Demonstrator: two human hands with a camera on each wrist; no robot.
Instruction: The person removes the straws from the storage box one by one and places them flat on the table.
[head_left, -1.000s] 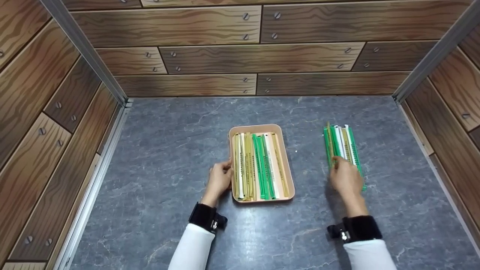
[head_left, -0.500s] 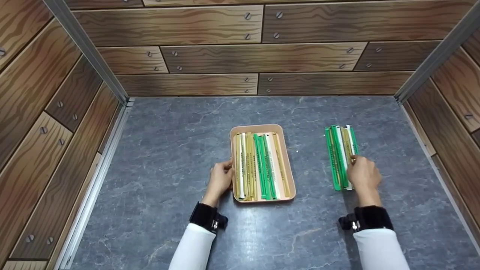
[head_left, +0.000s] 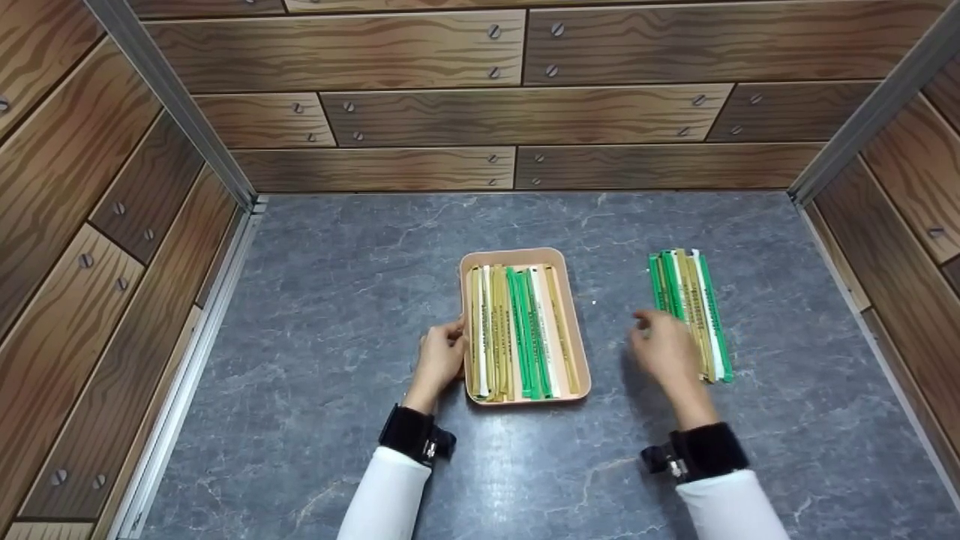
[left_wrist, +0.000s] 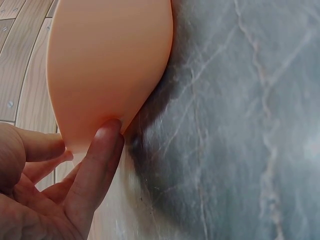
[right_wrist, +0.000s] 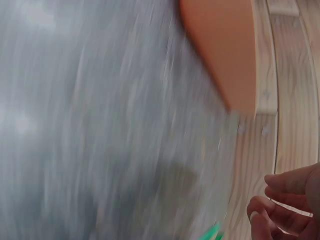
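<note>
My left hand (head_left: pixel 440 358) holds the left wall of a shallow peach tray (head_left: pixel 579 360). In the left wrist view, fingers and thumb lie at the wall and rim of the tray (left_wrist: pixel 112 55). Long slim stick packets (head_left: pixel 517 330) in green, white and gold, with small dark print, lie lengthwise side by side in it. My right hand (head_left: pixel 667 351), fingers loosely bent, is over the left side of a second bunch of packets (head_left: pixel 697 300) on the table, hiding its lower left part. Nothing shows between the fingers of the right hand (right_wrist: pixel 287 205) in its wrist view.
The grey marbled tabletop (head_left: pixel 337 300) surrounds the tray and the bunch. Wood-patterned panels (head_left: pixel 420 120) stand at the back and both sides, joined by metal corner strips (head_left: pixel 180 112). A strip of tabletop separates tray and bunch.
My right hand went right across the loose bunch, then came back to its left side. The gold packet that jutted out at the bunch's upper left no longer does. The left hand stays.
</note>
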